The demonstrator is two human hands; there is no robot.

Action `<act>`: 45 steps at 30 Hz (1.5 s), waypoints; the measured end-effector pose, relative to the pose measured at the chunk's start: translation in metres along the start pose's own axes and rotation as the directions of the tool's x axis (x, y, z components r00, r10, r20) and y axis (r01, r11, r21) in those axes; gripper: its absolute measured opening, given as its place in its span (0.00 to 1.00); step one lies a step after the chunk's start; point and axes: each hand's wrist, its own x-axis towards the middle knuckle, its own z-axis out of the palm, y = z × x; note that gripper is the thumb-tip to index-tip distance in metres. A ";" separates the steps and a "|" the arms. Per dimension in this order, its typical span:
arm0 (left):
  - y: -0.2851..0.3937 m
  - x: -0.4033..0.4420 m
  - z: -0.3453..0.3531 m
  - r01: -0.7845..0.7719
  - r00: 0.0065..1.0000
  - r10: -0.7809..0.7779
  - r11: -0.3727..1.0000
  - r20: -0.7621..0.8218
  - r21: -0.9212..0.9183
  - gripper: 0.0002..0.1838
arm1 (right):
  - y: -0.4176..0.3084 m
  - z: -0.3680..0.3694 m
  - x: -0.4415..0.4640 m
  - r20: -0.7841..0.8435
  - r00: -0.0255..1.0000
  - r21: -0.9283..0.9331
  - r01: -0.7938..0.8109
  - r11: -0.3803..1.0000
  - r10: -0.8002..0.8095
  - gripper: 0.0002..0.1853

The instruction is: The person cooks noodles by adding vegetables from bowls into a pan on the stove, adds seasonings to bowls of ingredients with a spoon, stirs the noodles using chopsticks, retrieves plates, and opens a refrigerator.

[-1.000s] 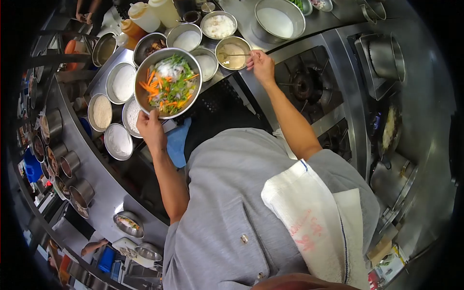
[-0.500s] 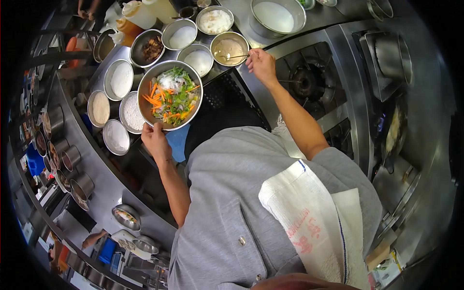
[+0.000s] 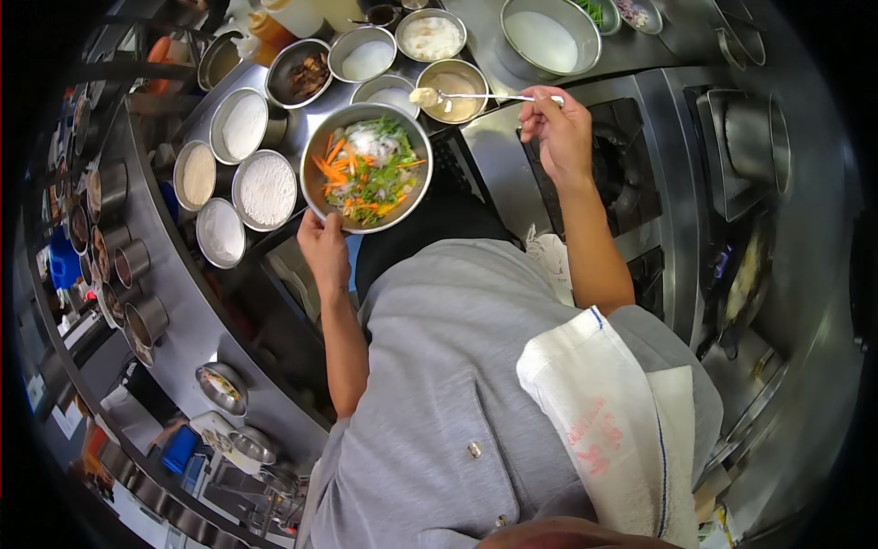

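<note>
The left hand [image 3: 325, 247] pinches the near rim of a round, silver steel mixing bowl [image 3: 314, 186], held tilted in front of the grey-shirted body, off the edge of the long stainless-steel desk [image 3: 183, 306]. In it lie orange carrot-like strips [image 3: 335, 166], green leafy pieces [image 3: 403, 152] and, towards the far side, a white heap [image 3: 373, 142]. The right hand [image 3: 560, 137] grips the handle end of a long, thin silver metal spoon [image 3: 501, 96], its tip carrying a pale beige clump [image 3: 424, 97]. That tip shows at the left rim of a round steel bowl of beige paste or powder [image 3: 457, 67]; its height above the rim is hard to tell. Behind the mixing bowl and partly hidden by it is a steel bowl of white contents [image 3: 364, 87]. Farther off stand a steel bowl of white grains [image 3: 351, 39], a steel bowl of white lumps [image 3: 430, 14] and a steel bowl of dark brown chunks [image 3: 279, 78]. To the left cluster three steel containers of white powder [image 3: 276, 131] and one of tan powder [image 3: 195, 174]. At the upper right, a large, deep steel vessel [image 3: 519, 64] holds whitish liquid.
</note>
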 end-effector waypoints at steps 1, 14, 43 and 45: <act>0.004 -0.003 0.009 0.002 1.000 -0.001 1.000 0.031 -0.022 0.08 | -0.009 0.008 -0.007 0.031 0.999 -0.037 0.037 0.999 -0.036 0.10; -0.074 -0.013 0.007 0.054 0.987 -0.055 0.999 -0.153 -0.008 0.11 | 0.026 -0.057 0.098 0.251 0.925 -0.968 0.243 -0.063 -0.285 0.24; -0.107 -0.148 -0.128 0.073 0.649 -0.051 0.997 -0.759 -0.004 0.09 | 0.194 -0.188 0.102 -0.087 0.943 -0.949 0.020 0.314 -0.322 0.11; -0.092 -0.124 -0.104 0.020 0.737 -0.128 0.986 -0.663 -0.167 0.12 | 0.178 -0.169 0.090 -0.175 0.896 -0.962 -0.066 0.266 -0.409 0.11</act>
